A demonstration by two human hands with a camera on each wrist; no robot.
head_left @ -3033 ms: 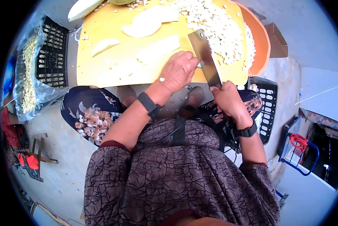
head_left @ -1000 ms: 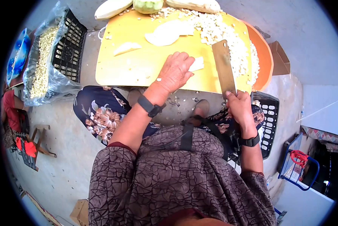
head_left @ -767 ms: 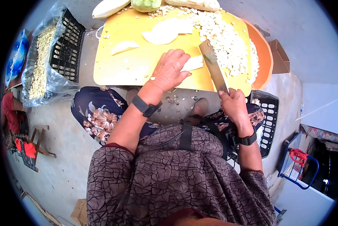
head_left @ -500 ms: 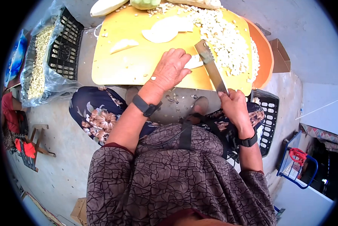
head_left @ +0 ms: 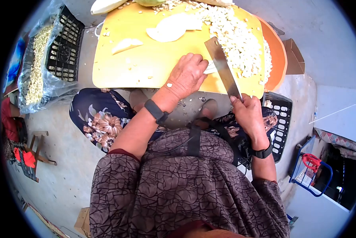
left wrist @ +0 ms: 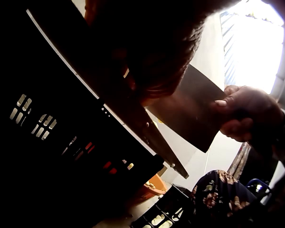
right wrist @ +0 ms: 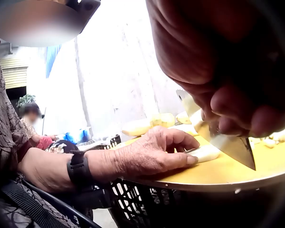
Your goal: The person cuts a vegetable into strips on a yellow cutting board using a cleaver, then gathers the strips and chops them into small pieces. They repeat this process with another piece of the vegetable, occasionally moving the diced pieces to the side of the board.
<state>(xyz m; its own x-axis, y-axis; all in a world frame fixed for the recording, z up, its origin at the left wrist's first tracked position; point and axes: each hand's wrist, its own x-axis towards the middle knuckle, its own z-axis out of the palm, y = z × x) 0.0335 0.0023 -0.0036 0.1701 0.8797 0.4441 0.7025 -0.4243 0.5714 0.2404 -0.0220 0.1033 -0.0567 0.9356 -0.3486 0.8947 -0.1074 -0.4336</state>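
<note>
On the yellow cutting board, my left hand holds down a pale, peeled vegetable strip, with thumb and bent fingers at its sides. Most of the strip is hidden under that hand in the head view. My right hand grips the handle end of a cleaver, whose broad blade crosses the strip's end just right of my left fingers. Small diced pieces are heaped beyond the blade. A larger pale vegetable chunk and a thin wedge lie farther back on the board.
Whole pale gourds line the board's far edge. An orange basin with diced pieces stands at its right. Black crates flank the board, the left one beside a plastic bag of pieces. Another person sits in the background.
Three seconds ago a long strip lay on the board beyond my left hand; that spot is now bare. Since one second ago the cleaver has swung left to the held strip, and my left fingers have bent more.
</note>
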